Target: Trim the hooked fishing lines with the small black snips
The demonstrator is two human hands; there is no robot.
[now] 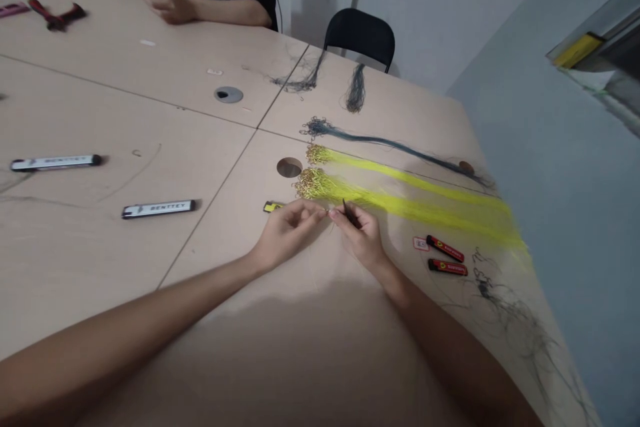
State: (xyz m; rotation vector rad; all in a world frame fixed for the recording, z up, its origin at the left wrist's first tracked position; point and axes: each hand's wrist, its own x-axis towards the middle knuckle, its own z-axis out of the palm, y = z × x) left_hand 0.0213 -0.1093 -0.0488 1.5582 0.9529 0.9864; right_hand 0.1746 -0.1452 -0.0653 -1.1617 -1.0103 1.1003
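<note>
A: Both hands meeting at the near end of the nearer yellow bundle point(400, 203). Left hand point(287, 230) with fingertips pressed together on something very fine, likely a single strand or hook, too small to tell. Right hand point(361, 235) closed around a thin dark tool point(349, 212), tip pointing up and far.

B: And progress?

A: Seemingly well along, judging by two yellow bundles lying side by side, the second yellow bundle point(395, 173) just beyond the first, with gold hooks point(313, 181) clustered at their left ends. Dark bundle point(395, 143) farther still, laid out the same way. Loose dark threads point(505, 310) scattered near right, perhaps still unsorted.

B: Anything crowding the surface point(150, 267)?

A: Two red packets point(447, 257) right of the right hand, a small yellow item point(273, 207) just left of the left hand, two white cases point(159, 209) well apart on the left. Another person's hand point(167, 1) resting far left, red pliers point(57, 15) beyond reach. Nothing between the hands and the bundle.
</note>
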